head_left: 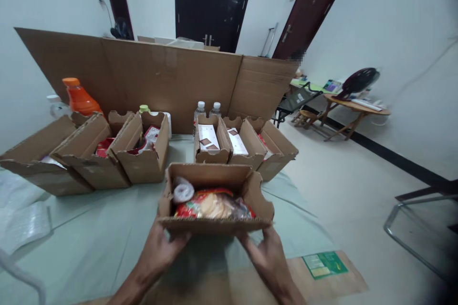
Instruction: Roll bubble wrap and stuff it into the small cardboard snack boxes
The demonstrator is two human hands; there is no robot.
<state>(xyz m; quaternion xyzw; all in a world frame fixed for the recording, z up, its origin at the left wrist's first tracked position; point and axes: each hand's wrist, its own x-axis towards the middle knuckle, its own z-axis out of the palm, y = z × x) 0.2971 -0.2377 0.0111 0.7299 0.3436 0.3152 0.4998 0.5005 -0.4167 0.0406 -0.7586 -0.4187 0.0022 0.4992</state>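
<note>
A small open cardboard box (214,226) is held between my two hands, above the front part of the table. Inside it lie a red patterned food packet (211,205) and, in the left corner, a clear plastic-looking roll (183,190). My left hand (162,248) grips the box's lower left corner, thumb along the near side. My right hand (266,252) grips the lower right corner in the same way. Most of my fingers are hidden behind and under the cardboard.
Several open cardboard boxes (138,164) stand in two groups behind, some holding white cartons (208,137). An orange bottle (80,97) and clear bottles (200,109) stand behind them, before a tall cardboard panel (168,76). Bubble wrap (26,224) lies left; a metal-framed chair (404,224) stands right.
</note>
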